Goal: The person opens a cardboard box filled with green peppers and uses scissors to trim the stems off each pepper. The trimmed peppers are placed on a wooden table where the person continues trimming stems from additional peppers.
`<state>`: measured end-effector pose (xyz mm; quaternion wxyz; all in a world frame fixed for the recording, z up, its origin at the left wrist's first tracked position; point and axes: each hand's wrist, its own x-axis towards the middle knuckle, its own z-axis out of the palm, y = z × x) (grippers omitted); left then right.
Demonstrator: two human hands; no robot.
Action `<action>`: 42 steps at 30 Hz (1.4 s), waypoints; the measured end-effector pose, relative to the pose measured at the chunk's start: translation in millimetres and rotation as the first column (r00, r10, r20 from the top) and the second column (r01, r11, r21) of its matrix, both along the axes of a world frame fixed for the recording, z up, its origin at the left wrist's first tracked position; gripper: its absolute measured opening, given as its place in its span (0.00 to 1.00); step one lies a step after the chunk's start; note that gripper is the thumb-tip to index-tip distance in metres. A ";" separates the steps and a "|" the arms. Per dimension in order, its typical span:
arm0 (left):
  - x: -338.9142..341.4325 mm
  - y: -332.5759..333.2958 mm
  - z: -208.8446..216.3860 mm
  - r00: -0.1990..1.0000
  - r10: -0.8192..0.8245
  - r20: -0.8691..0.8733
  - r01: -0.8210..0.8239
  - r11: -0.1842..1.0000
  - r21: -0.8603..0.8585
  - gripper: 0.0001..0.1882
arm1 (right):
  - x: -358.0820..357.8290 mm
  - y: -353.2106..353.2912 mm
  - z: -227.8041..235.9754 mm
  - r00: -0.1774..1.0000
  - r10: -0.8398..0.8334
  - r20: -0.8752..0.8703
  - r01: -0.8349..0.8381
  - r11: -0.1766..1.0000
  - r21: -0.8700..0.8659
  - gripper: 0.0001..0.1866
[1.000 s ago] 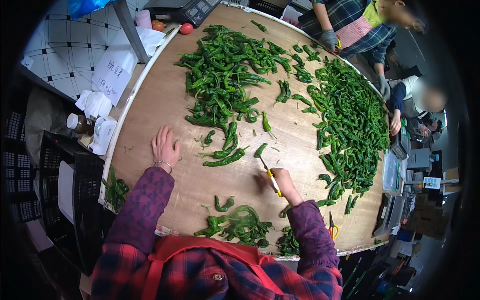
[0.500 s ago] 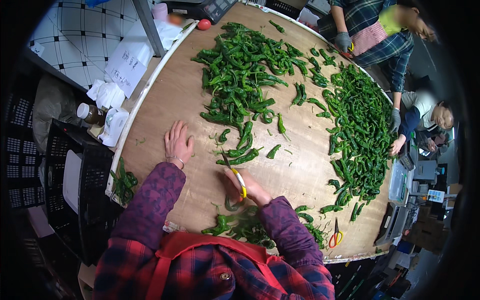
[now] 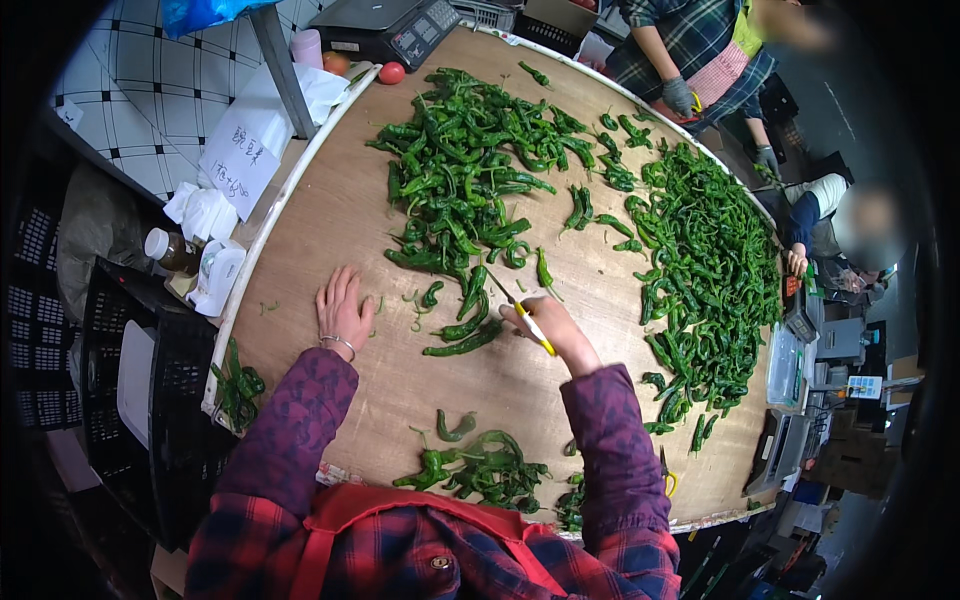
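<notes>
My left hand [image 3: 343,312] lies on the wooden table with its fingers stretched out, next to a few snipped green stems. In my right hand [image 3: 556,332] is a pair of scissors [image 3: 535,328] with yellow and white handles, its dark blades pointing up and left. The fingers of that hand are close to a long green pepper [image 3: 465,341]; whether they touch it I cannot tell. Beyond both hands spreads a big heap of green peppers [image 3: 460,150]. Close to my body is a smaller pile of peppers [image 3: 490,468].
A larger pepper heap [image 3: 715,260] covers the table's right side. More scissors [image 3: 669,478] lie partly behind my right sleeve. Black crates [image 3: 150,390] stand at the left. Across the table, a co-worker's gloved hand [image 3: 678,98] holds yellow-handled scissors; another person's hand [image 3: 797,260] is near the heap.
My right hand has moved forward and right with the scissors, away from the near pile. A curved pepper now shows beside that pile. My left hand has barely moved.
</notes>
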<state>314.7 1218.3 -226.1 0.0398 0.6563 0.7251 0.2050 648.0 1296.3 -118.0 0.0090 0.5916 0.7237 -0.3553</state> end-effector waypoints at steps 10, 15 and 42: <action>-0.1 -2.6 2.1 1.000 -0.009 0.017 0.009 1.000 0.010 0.24 | -12.3 48.4 -34.8 0.993 0.051 0.109 -0.044 0.997 -0.065 0.30; -0.8 0.1 -1.6 1.000 0.002 0.015 -0.002 1.000 0.005 0.26 | 21.7 -19.5 -44.2 0.993 0.117 0.009 -0.117 0.993 -0.004 0.24; 16.4 -0.4 8.5 0.973 -0.090 0.213 0.066 0.991 0.117 0.17 | 74.1 -68.9 -38.1 0.789 -0.483 -0.380 0.476 0.871 -0.120 0.22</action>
